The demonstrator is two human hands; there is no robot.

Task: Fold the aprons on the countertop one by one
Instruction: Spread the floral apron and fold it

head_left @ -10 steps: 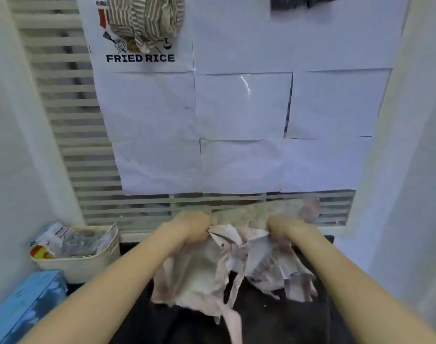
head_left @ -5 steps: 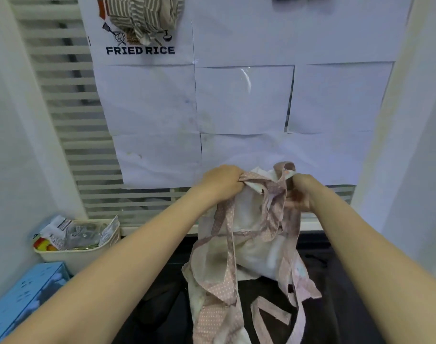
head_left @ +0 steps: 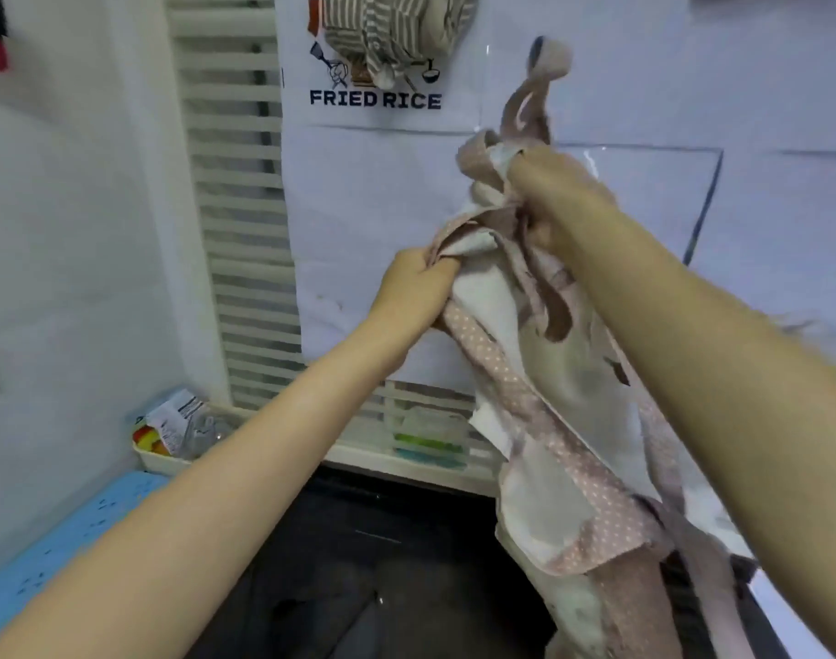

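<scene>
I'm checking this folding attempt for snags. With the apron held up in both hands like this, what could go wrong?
The apron is bunched where the left hand and right hand grip it, so it may fold crooked. Its straps loop loosely above and below the hands and could tangle. The hanging hem might drag the dark cloth lying on the countertop.

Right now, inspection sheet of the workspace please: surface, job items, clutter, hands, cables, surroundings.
Surface: dark countertop, with a dark cloth item, type unclear, lying near its front edge.
Job's things: pink polka-dot apron held up in the air, bunched at the top, its straps dangling.
Clutter: white tray of packets at left; blue mat beside it.
Hands: left hand grips the apron's upper edge; right hand grips it higher up.
Cables: nothing seen.
Surroundings: white slatted panel, paper sheets on the wall, FRIED RICE poster, striped cloth hanging over it.
</scene>
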